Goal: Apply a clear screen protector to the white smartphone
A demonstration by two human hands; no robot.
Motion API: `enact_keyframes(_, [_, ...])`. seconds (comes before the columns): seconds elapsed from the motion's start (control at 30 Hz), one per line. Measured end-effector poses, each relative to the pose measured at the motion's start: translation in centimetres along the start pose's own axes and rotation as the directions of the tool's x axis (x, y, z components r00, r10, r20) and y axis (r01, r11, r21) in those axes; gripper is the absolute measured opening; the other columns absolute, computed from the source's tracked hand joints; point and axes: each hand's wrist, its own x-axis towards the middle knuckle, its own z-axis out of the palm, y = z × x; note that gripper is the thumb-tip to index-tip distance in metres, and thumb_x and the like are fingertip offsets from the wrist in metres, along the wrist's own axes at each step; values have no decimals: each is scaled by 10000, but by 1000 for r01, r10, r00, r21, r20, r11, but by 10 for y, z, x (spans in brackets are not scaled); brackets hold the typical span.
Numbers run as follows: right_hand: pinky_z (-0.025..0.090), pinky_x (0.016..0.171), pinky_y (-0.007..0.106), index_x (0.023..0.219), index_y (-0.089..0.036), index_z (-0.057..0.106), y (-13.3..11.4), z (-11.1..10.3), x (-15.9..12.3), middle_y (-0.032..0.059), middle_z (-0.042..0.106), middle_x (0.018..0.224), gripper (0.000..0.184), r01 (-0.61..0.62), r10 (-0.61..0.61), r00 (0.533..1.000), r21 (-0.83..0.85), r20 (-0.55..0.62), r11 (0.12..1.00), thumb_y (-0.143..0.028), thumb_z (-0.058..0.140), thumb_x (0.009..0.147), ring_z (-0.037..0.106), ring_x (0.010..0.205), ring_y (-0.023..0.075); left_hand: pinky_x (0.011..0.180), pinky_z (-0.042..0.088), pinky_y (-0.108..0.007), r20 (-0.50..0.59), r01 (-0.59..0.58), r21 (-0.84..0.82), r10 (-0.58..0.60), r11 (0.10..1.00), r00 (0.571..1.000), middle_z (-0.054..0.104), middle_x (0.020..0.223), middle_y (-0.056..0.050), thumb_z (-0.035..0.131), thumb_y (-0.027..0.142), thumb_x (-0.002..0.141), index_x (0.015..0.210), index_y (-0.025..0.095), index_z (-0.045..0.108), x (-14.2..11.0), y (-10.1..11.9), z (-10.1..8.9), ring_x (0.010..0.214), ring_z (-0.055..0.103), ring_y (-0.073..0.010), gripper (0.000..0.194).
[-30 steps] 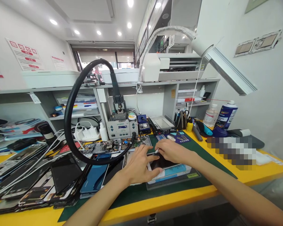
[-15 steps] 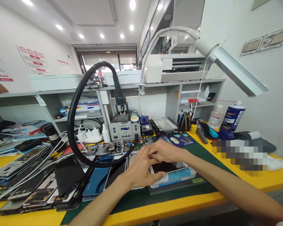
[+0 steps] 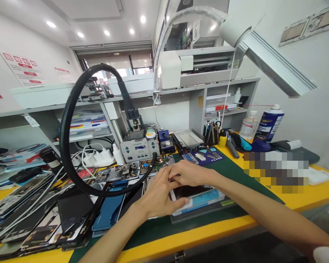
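Observation:
A phone (image 3: 190,190) with a dark screen and light frame lies on a blue-and-white flat block (image 3: 205,199), which rests on a dark grey textured pad (image 3: 181,218). My left hand (image 3: 159,195) spans the phone's left end, its thumb along the near edge and its fingers on the far side. Over the far left corner, my right hand (image 3: 188,173) has its fingers pinched together against the left fingers. Whatever lies between those fingertips is hidden. Beside my left hand are a black phone panel (image 3: 131,199) and a blue phone back (image 3: 106,210).
Stacked phone parts (image 3: 48,223) fill the left side. A black hose (image 3: 64,146) arches from the hot-air station (image 3: 139,149). Circuit boards (image 3: 117,173), a heating plate (image 3: 190,140) and a tool holder (image 3: 212,133) stand behind. A spray can (image 3: 268,124) is at right.
The camera view has tilted and shifted slightly, so the bench items appear displaced. Both hands stay at the phone's left end in nearly the same pose.

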Motion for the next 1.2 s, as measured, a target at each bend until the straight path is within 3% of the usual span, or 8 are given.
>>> enact_keyframes(0.27, [296, 582, 261, 749, -146, 772, 3, 1, -2, 26, 724, 713, 230, -6, 6, 1000, 38, -8, 999, -49, 583, 838, 464, 577, 113, 1255, 298, -576, 2, -50, 69, 50, 996, 999, 318, 1644, -85, 736, 491, 870, 1234, 311, 756, -1, 1, -10, 1530, 278, -376, 407])
enact_keyframes(0.57, [329, 559, 254, 778, -152, 800, 1, -4, -6, 22, 734, 702, 309, -36, 36, 999, 36, 22, 999, -15, 524, 801, 454, 534, 106, 1227, 337, -609, 55, -1, 60, -2, 998, 998, 421, 1576, -115, 660, 533, 921, 1305, 314, 724, 0, 5, -6, 1483, 359, -371, 447])
enact_keyframes(0.7, [315, 534, 262, 770, -154, 817, 0, -12, -12, 26, 735, 657, 334, -78, 79, 996, -17, 51, 997, 0, 520, 767, 446, 498, 109, 1202, 361, -647, 104, 43, 62, -50, 997, 993, 389, 1617, -120, 608, 596, 939, 1352, 323, 701, 0, 3, -5, 1509, 335, -396, 503])
enact_keyframes(0.93, [467, 686, 245, 1045, -194, 850, 10, -27, -39, 69, 829, 1017, 401, -211, 214, 977, -119, 9, 970, -34, 541, 845, 736, 792, 181, 1178, 393, -664, 111, 46, 85, -56, 995, 992, 405, 1641, -90, 543, 662, 955, 1436, 331, 636, -1, -3, -2, 1525, 319, -395, 591])
enact_keyframes(1.2, [538, 842, 266, 1039, -169, 852, 22, -42, -83, 88, 812, 1097, 370, -361, 347, 932, -190, -102, 913, -35, 554, 866, 774, 987, 240, 1167, 424, -644, 77, 19, 96, -26, 995, 997, 455, 1606, -95, 561, 613, 966, 1424, 299, 649, -2, -2, -1, 1493, 371, -387, 562])
